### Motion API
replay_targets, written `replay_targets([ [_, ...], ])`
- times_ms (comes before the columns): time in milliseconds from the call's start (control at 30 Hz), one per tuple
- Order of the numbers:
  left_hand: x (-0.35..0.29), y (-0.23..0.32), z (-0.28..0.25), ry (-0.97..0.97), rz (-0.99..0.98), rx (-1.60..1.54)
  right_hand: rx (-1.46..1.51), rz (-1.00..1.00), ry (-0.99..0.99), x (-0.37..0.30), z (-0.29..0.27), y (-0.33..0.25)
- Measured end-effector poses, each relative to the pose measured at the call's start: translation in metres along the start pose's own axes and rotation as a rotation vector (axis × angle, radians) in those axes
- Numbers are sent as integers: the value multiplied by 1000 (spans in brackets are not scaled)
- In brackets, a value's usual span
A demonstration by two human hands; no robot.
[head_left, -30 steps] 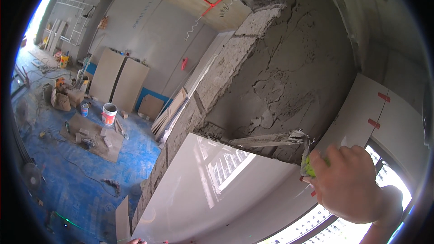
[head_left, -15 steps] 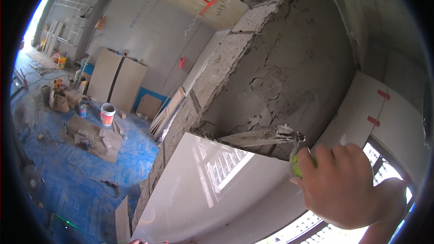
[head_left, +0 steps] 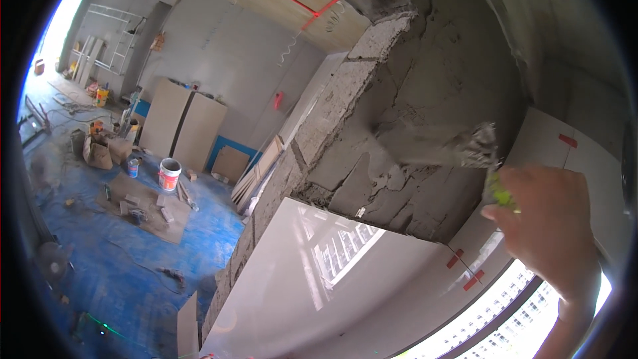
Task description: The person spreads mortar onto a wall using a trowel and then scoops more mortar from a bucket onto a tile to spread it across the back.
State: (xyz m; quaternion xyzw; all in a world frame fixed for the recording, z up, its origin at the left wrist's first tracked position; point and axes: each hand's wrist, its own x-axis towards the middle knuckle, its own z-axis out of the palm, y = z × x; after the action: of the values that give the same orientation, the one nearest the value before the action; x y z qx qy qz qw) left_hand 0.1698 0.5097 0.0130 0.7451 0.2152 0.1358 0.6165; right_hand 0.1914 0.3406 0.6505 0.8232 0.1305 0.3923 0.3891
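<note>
My right hand (head_left: pixel 548 216) is wrapped round the green handle of a trowel (head_left: pixel 428 148) smeared with grey mortar. The blade, slightly blurred, points left and lies against or just over the wet mortar coat (head_left: pixel 458 73) on the wall; contact is hard to tell. Lumps of mortar cling near the handle end of the blade. Beneath the mortar, a glossy pale tile (head_left: pixel 286 272) covers the wall, with its top edge below the trowel. My left hand is out of view.
Red clips (head_left: pixel 473 280) straddle the tile joints at right. A rough block edge (head_left: pixel 325 110) borders the mortar on the left. Down on the blue-covered floor stand a white bucket (head_left: pixel 169 176), a small can (head_left: pixel 133 168) and a brown bag (head_left: pixel 98 153). Large boards (head_left: pixel 166 119) lean against the back wall.
My right hand has moved up and to the right, taking the trowel from the tile's top edge onto the mortar above. Fingertips at the bottom edge have gone out of view.
</note>
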Motion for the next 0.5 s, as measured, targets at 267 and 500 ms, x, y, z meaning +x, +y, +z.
replay_targets([
  [267, 4, -16, 2, 68, 185, 196, 343, 199, 408, -54, 96, 45],
  [500, 30, 168, 10, 83, 720, 306, 1089, 370, 336, -179, 287, -63],
])
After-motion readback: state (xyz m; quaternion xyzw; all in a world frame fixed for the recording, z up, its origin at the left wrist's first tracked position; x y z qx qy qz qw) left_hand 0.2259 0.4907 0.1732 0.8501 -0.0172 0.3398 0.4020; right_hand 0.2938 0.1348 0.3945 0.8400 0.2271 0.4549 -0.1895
